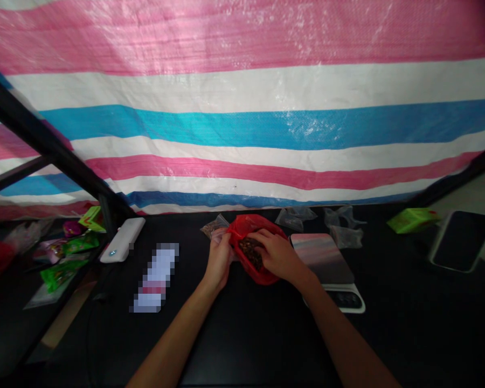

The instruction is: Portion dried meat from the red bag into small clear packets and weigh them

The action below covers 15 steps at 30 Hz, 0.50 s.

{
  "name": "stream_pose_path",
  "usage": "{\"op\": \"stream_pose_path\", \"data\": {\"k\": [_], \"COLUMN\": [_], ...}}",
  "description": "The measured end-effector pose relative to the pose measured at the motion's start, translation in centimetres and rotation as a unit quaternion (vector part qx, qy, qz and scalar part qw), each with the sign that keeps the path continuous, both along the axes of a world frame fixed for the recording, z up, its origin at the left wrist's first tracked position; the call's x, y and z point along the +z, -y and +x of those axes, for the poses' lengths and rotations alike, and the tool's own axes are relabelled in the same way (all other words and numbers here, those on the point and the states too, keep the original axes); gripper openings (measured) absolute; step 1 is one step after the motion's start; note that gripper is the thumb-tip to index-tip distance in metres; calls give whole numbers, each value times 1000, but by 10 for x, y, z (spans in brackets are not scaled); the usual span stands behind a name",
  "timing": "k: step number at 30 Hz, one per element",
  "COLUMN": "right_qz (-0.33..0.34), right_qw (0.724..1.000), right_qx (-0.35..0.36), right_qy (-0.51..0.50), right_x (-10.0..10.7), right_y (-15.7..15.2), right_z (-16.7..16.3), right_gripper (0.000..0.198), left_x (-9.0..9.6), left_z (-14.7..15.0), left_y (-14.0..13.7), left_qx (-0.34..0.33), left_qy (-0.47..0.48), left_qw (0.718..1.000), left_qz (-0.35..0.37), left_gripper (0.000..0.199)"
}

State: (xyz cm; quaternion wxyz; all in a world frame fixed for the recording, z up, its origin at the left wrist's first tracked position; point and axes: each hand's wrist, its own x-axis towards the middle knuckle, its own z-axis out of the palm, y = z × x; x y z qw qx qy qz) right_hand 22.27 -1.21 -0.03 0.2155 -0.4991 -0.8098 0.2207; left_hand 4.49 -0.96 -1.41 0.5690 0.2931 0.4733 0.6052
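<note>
A red plastic bag [262,277] stands on the black table with its mouth spread, showing small dark brown bits [250,253] inside. My left hand [220,256] is closed at the bag's left side, pinching a small clear plastic bag [217,235] close to the red rim. Reaching in from the right, my right hand [277,250] has its fingers over the brown bits, thumb and fingers apart. Its fingertips are partly hidden among the bits. Just behind my left hand lies a small clear zip bag [215,225] with brownish contents.
A flat kitchen scale [325,258] sits right of the red bag. Crumpled clear bags [345,229] lie behind it. A phone [463,241] and green box [412,220] stand far right. At left are a white power bank [123,241], a pixelated sheet [157,277] and green packets [62,274].
</note>
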Motion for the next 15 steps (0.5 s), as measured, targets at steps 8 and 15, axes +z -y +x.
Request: {"op": "stream_pose_path", "data": {"k": [8, 15], "right_qz": [30, 50], "right_qw": [999, 997], "right_qx": [-19, -53], "right_qy": [-38, -36], "right_x": [-2, -7], "right_y": [-5, -4], "right_z": [1, -4], "right_gripper": [47, 46], "left_x": [3, 6], "left_z": [1, -1], "left_y": [0, -1], "left_qx": [1, -7], "left_qy": [51, 74], "left_qw": [999, 997], "left_qz": [-13, -12], "left_gripper": [32, 36]}}
